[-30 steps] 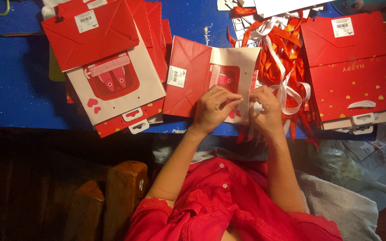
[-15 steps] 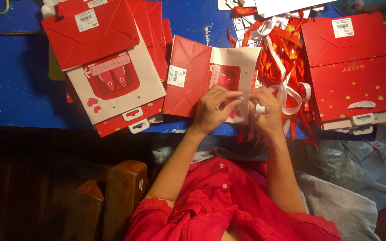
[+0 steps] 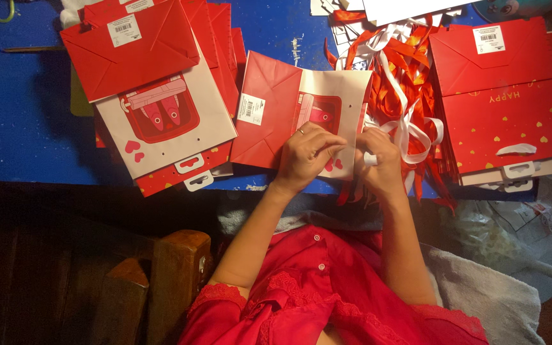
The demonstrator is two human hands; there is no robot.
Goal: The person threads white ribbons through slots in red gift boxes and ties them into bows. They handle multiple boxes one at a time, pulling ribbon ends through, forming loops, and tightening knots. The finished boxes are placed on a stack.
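A flattened red-and-white gift bag (image 3: 301, 112) lies at the near edge of the blue surface (image 3: 20, 121), its long axis running left to right, red base end toward the left. The left hand (image 3: 306, 156) presses on the bag's lower edge, fingers closed on it; the right hand (image 3: 381, 163) pinches a white ribbon (image 3: 410, 131) just beside it. Stacked bags (image 3: 154, 96) crowd the left, another stack (image 3: 503, 102) the right, a tangle of red ribbons (image 3: 416, 70) between. Bare surface remains only at far left.
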